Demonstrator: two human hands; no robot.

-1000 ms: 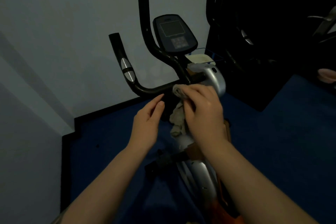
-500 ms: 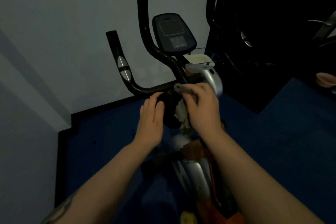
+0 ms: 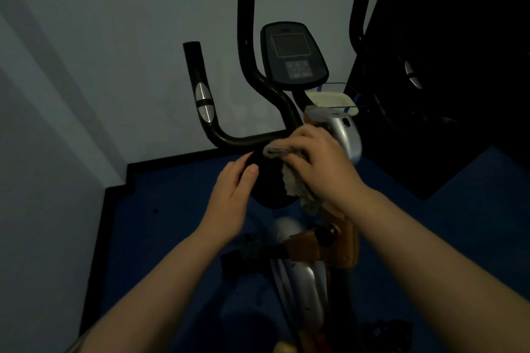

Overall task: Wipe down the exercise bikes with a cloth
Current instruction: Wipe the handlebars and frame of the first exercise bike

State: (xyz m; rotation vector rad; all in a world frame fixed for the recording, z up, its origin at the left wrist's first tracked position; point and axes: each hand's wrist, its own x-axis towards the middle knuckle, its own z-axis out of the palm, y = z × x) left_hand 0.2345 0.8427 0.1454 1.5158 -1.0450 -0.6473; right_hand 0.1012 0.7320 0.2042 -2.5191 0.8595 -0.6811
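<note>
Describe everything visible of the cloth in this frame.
The cloth is a pale grey-white rag, crumpled, looking like soft worn fabric. The right hand grips it bunched; one fold sticks out by the fingertips and a ragged end hangs below the palm. It lies against the bike's round black part, which the left hand steadies.

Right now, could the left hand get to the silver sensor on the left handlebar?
Probably yes. The left hand rests on the black knob and holds nothing, and the space up to the silver sensor looks open. The right hand grips the cloth.
</note>
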